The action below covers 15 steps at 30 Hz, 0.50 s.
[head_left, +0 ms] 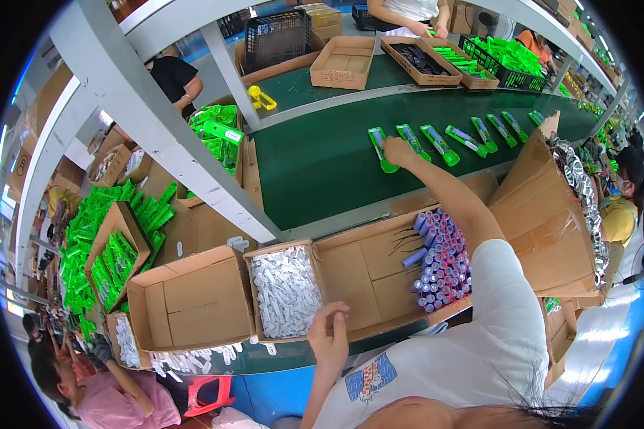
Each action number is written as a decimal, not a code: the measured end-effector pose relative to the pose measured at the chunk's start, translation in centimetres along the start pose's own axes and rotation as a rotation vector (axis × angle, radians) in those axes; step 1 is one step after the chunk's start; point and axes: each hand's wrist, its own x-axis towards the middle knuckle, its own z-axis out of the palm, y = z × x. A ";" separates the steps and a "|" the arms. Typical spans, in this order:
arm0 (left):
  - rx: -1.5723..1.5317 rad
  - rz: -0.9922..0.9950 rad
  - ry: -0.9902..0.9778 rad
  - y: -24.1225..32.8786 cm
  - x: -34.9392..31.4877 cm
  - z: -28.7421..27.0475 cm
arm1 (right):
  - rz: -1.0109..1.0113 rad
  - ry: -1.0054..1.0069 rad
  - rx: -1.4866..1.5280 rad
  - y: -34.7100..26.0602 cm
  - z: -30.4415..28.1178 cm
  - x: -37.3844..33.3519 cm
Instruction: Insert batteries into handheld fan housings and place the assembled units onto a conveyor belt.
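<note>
My right hand (401, 152) reaches across to the green conveyor belt, its fingers closed at a bright green plastic casing (388, 167). The fingertips hide part of that casing, and a purple cell shows near its top. To its right several more green casings (440, 146) lie in a row, some with purple cylindrical battery cells in them. My left hand (329, 332) hovers by the near edge of a carton, loosely curled, thumb apart, with nothing visible in it. In that carton stand many purple battery cells (444, 261) with thin wires. Beside it a box holds small white plastic pieces (286, 293).
A cardboard box (193, 304) stands further left, near heaps of green casings (96, 229). A grey metal post (157, 121) slants down at the left. A tall carton (544, 207) with metal parts is at my right. Co-workers sit across the belt and at the lower left.
</note>
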 end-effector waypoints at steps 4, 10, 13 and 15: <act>0.085 0.040 0.067 0.2 -0.7 -1.7 | -0.182 0.062 -0.307 -4.9 -0.1 -1.8; 0.217 0.305 0.381 0.0 -2.6 -3.4 | -0.679 -0.134 0.272 -12.6 -8.2 -9.7; 0.248 0.323 0.802 -0.5 -3.9 -7.5 | -0.857 -0.271 0.739 -21.6 -10.3 -14.7; 0.171 0.290 1.022 -1.1 -4.3 -10.7 | -0.967 -0.156 0.815 -26.9 -10.3 -15.8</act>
